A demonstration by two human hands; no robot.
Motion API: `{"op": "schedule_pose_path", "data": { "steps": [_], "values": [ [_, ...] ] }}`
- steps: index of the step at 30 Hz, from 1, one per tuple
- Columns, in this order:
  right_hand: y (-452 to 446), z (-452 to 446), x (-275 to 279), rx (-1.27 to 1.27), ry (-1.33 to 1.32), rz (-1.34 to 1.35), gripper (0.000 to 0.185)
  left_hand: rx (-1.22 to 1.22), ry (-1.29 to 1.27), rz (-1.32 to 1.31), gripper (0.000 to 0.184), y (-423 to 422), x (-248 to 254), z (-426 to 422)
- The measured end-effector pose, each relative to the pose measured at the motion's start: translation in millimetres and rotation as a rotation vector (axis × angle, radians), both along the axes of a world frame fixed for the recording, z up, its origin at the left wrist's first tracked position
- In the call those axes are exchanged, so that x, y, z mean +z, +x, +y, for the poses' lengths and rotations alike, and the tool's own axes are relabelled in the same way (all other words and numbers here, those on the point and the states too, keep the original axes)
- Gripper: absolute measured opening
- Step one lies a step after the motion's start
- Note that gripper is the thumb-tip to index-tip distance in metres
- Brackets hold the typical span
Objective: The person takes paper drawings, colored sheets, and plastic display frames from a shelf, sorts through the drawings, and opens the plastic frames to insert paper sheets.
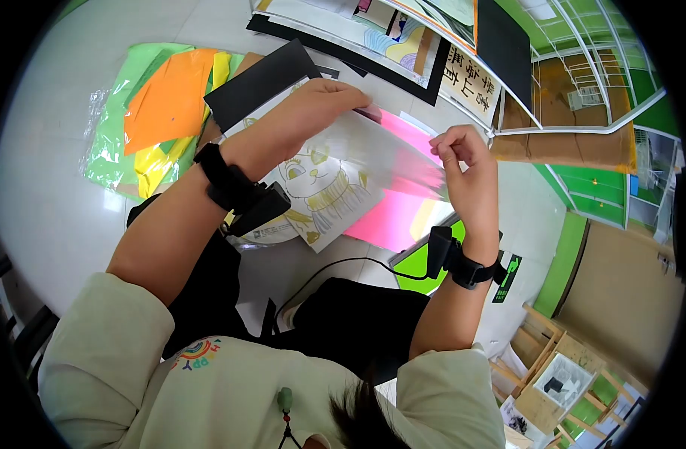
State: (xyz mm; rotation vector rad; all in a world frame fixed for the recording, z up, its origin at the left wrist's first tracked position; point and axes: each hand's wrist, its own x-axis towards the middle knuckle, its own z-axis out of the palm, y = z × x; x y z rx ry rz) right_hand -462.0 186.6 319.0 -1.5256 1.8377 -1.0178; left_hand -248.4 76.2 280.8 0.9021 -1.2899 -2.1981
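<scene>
Nearest, at 12 o'clock, the drawing lies face up, partly beneath the clear sheet. I have that sheet raised at 12 to 1 o'clock; it slants across the drawing and is not laid flat.

Left hand, 12 o'clock: fingers closed, apparently pinching the sheet's edge. Right hand, 1 o'clock: thumb and fingers curled close together beside the sheet; whether they clamp it, I cannot tell.

The pink sheets, 1 o'clock, lie loose behind and beside the drawing. The black card, between 11 and 12, touches its stack. The orange sheet, 11 o'clock, rests over green and yellow ones. Farther off, between 1 and 2, stands a white wire rack.
</scene>
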Motion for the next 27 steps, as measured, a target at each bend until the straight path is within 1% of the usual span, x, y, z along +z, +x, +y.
{"op": "schedule_pose_path", "data": {
  "steps": [3,6,9,12,15,18,21,24,27],
  "values": [
    [-1,1,3,0.180,-0.044,0.274,0.024,-0.019,0.014,0.002,0.027,-1,-3,-1],
    [5,4,8,0.306,0.028,0.218,0.035,-0.044,-0.028,0.055,0.027,-2,-13,-3],
    [15,6,5,0.240,0.233,-0.008,0.039,-0.052,-0.020,0.040,0.026,-3,-14,-2],
    [16,6,6,0.208,0.293,0.013,0.041,-0.065,-0.063,0.036,0.023,-2,-11,-1],
    [13,7,2,0.188,0.261,0.000,0.040,-0.024,-0.163,-0.065,0.023,-1,-4,-1],
    [8,7,-4,0.206,0.141,0.154,0.038,-0.127,-0.247,-0.047,0.027,0,-4,-1],
    [11,6,-5,0.195,0.168,0.135,0.040,-0.182,-0.202,0.019,0.029,-1,-1,2],
    [21,7,4,0.192,0.216,0.314,0.040,-0.174,-0.167,0.013,0.030,-2,0,3],
    [20,8,-1,0.198,0.136,0.390,0.038,-0.122,-0.144,-0.008,0.031,-3,5,5]
  ]
}}
